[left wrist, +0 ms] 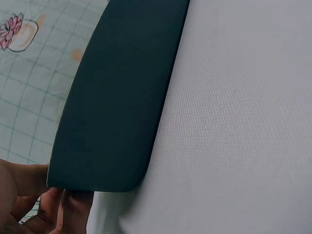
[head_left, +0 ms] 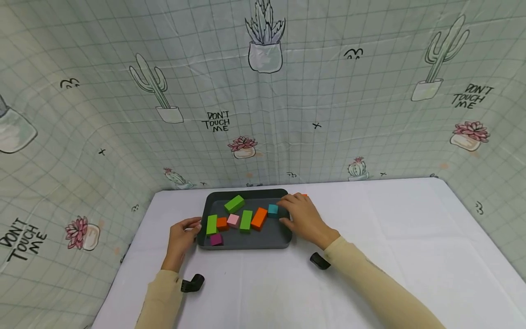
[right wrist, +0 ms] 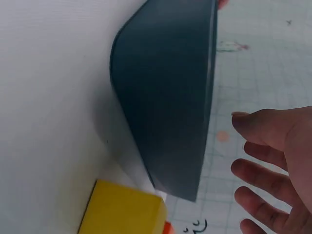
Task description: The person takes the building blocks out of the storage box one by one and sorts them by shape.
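A dark grey tray stands on the white table with several green, orange, pink, magenta and teal blocks in it. My left hand grips the tray's left rim; in the left wrist view the thumb lies at the edge and the other fingers bend below it. Over the tray's right rim hovers my right hand, its fingers spread and loosely bent, holding nothing. The teal block lies nearest its fingertips. Outside the tray, a yellow block shows in the right wrist view; the right hand hides it in the head view.
Partly behind the right hand, an orange piece lies outside the tray. Black wrist devices stick out by both sleeves. A grid-patterned cloth with cactus drawings hangs behind and beside the table.
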Tool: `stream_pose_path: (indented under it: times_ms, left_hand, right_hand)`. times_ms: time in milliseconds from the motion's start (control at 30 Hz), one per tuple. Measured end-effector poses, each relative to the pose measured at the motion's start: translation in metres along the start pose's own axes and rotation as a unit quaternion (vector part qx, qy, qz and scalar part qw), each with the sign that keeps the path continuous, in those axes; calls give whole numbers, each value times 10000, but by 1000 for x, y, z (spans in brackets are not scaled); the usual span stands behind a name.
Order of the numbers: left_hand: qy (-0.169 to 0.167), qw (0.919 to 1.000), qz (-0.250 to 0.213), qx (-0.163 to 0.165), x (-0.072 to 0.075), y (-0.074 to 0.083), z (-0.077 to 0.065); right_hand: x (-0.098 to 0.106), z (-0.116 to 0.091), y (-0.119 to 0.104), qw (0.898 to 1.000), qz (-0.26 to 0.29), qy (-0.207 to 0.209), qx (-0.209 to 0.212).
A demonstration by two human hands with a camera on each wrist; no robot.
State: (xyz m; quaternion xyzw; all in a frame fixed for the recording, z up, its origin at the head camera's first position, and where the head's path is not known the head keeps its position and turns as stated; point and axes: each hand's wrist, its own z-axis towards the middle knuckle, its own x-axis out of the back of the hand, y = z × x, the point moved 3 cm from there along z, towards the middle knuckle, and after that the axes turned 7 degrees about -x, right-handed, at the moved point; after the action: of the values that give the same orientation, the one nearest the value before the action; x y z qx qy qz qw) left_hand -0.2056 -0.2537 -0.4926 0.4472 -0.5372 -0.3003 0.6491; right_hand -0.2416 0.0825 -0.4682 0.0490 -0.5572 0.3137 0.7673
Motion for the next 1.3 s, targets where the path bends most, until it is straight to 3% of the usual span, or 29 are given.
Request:
stream_pose_path:
  times_ms: [267,633,1033,1300]
  left_hand:
    - [-36,10000,-44,21,0,-3,3]
    - [-9,10000,-8,-28,1,0,2]
    - [20,9999,-112,-87,0,0,1]
    - [66,9999,-105,-100,-1,-1,-1]
  right_hand:
    - [-17,13,-7,9988,-307,-358,93]
    - [-34,20,-8,9958,-741,-460,260]
    - [-33,17,-5,9991,-280,-221,230]
    - [-22,6,-6,9997,114,30,222]
